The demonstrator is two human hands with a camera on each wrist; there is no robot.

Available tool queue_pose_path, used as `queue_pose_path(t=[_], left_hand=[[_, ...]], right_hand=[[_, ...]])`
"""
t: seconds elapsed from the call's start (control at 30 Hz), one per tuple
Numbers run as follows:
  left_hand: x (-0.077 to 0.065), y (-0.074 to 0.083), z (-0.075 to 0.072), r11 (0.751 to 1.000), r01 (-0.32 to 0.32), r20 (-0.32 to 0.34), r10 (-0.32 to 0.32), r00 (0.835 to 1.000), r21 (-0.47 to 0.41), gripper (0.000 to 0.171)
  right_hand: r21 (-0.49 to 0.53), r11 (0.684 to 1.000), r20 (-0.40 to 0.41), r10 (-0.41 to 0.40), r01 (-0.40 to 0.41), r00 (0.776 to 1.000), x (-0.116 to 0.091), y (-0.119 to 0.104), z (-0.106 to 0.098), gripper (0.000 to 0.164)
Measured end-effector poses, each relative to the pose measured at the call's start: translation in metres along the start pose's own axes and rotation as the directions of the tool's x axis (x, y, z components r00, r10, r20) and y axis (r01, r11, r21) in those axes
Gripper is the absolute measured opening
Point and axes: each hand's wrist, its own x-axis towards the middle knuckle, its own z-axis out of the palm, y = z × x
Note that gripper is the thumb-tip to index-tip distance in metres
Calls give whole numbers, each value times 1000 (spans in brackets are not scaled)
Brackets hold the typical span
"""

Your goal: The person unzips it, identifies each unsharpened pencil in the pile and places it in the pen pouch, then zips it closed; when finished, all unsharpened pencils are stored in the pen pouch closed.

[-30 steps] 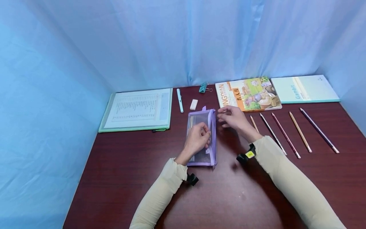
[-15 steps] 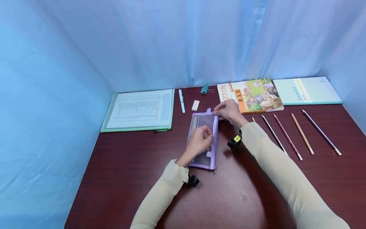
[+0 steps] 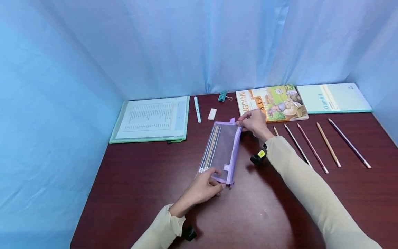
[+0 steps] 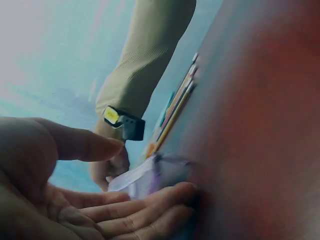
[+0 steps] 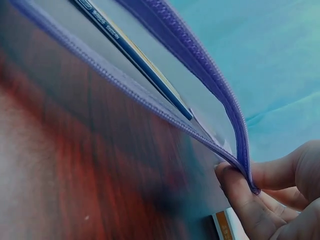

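Note:
A purple mesh pencil pouch (image 3: 224, 145) lies slanted on the table, with several pencils (image 3: 211, 147) inside along its left side. In the right wrist view its zipper (image 5: 170, 30) is undone and the mouth gapes, a dark blue pencil (image 5: 145, 65) visible within. My right hand (image 3: 253, 122) pinches the pouch's far right corner between thumb and fingers. At the near end, my left hand (image 3: 205, 186) is beside the pouch's lower edge. Its thumb and fingers (image 4: 145, 215) stand apart in the left wrist view; whether they touch the pouch I cannot tell.
Several loose pencils (image 3: 324, 143) lie to the right. Behind stand a picture-covered book (image 3: 276, 103), a Gambit notebook (image 3: 339, 98), a binder clip (image 3: 222, 96), a white eraser (image 3: 212, 114) and a light blue pen (image 3: 197, 110). A green-edged document folder (image 3: 149, 119) lies left.
My right hand came left and took hold of the pouch's far corner. My left hand moved from over the pouch's middle down to its near end, and the pouch's far end shifted right.

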Motion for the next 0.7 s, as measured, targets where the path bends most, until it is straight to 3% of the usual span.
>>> queue_pose_path(t=[0.07, 0.17, 0.3, 0.43, 0.57, 0.7], left_hand=[[-3, -6, 2, 995, 23, -7, -24, 1000, -96, 39], [-6, -13, -1, 967, 65, -22, -73, 997, -245, 41], [-11, -20, -13, 949, 86, -47, -105, 993, -304, 41], [-15, -29, -30, 945, 83, -96, -119, 988, -317, 40], [-11, -36, -44, 922, 96, -153, -163, 975, -374, 39], [-1, -40, -53, 890, 109, -180, -208, 961, -442, 38]], right_hand=[[18, 1000, 1, -8, 8, 1000, -3, 2, -2, 24], [39, 999, 2, -27, 27, 1000, -9, 6, -4, 25], [21, 998, 14, -58, 57, 998, -22, 13, -8, 23], [-133, 978, 39, -155, 159, 987, -38, 25, -15, 17], [-345, 884, 61, -315, 316, 947, -55, 38, -21, 11], [-498, 772, 70, -419, 395, 906, -69, 48, -23, 14]])
